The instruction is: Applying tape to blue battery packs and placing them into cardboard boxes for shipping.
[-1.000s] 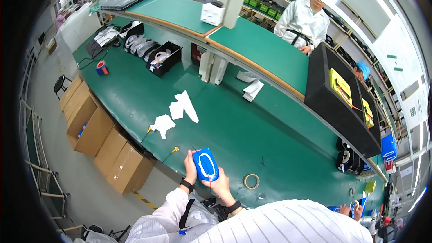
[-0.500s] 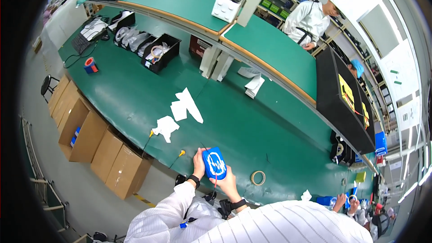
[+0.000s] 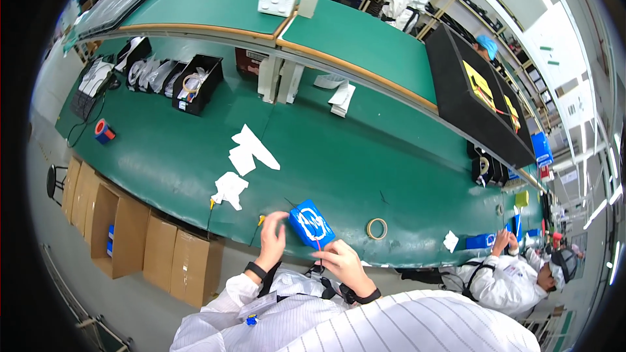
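I see the left hand has let go, so the blue block seems to rest near the front edge of the desk. The right hand is by the red wire; I can't tell if it pinches.

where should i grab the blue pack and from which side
Probably grip the pack by its two long sides, left hand from the left, right hand from the right: it is blocky, and this should avoid the white pattern on top and red wire at the near end.
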### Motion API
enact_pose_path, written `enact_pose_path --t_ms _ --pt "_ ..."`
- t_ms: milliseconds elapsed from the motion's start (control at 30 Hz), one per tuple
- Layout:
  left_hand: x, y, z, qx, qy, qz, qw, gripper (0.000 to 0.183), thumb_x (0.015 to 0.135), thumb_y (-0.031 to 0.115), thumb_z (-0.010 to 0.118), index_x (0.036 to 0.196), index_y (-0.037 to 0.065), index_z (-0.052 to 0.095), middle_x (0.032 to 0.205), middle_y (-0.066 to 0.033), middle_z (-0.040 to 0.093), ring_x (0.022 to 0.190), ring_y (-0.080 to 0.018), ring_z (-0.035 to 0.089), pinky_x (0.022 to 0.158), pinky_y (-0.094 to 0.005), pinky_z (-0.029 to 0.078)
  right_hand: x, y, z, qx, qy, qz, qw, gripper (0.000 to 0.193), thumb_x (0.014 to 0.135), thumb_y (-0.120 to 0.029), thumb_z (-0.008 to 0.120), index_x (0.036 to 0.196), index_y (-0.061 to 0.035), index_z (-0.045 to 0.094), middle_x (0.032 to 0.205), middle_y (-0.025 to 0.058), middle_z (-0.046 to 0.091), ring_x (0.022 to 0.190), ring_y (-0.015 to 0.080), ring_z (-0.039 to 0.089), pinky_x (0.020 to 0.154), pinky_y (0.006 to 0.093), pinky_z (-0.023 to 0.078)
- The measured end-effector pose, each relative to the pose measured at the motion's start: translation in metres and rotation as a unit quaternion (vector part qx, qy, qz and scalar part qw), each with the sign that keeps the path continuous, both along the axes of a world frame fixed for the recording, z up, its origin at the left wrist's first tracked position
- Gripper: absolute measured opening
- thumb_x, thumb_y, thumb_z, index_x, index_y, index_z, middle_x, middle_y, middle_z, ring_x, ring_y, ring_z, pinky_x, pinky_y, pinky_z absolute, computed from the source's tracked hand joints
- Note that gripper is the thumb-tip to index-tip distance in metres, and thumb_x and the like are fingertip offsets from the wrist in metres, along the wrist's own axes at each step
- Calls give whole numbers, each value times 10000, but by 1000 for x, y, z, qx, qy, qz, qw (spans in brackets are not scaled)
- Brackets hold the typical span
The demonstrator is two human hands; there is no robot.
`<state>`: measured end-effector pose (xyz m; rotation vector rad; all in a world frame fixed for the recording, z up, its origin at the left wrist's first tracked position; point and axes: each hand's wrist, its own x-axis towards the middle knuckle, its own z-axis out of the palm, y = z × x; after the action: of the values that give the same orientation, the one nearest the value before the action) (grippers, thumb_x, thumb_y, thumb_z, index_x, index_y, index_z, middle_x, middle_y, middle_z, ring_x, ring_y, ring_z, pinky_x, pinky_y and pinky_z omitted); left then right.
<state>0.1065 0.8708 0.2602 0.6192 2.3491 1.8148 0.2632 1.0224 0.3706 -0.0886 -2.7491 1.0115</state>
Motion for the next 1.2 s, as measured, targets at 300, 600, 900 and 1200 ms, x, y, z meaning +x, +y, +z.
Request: enact_pose_path --t_ms 300,600,900,1200 --pt "22 20 58 42 101 -400 910 299 870 77 665 1167 90 689 1154 -88 689 1115 -253 631 1079 -440 391 4 -8 28 -23 110 -92 989 196 756 -44 772 942 -26 713 767 67 618 709 232 614 635 348 513" --pt "36 31 50 73 66 -300 949 127 847 7 651 933 32 741 933 -79 744 947 -255 697 982 -403 490 3 4 38 -23 132 -102 986 156 719 21 750 865 -30 734 778 97 684 691 243 656 611 330 524" --pt "52 27 59 112 -96 -198 969 212 962 17 556 1127 -37 677 906 -114 728 900 -186 690 894 -332 516 16 112 26 -99 -81 -220 967 179 778 -194 796 803 -22 751 712 127 703 598 200 661 565 302 500" --pt "68 34 48 129 -123 -196 964 253 1016 92 519 1171 -53 657 834 -72 612 826 -184 640 847 -338 521 48 172 -185 -183 -289 -200 918 305 742 -298 851 723 -14 740 635 79 696 599 162 681 579 296 516"
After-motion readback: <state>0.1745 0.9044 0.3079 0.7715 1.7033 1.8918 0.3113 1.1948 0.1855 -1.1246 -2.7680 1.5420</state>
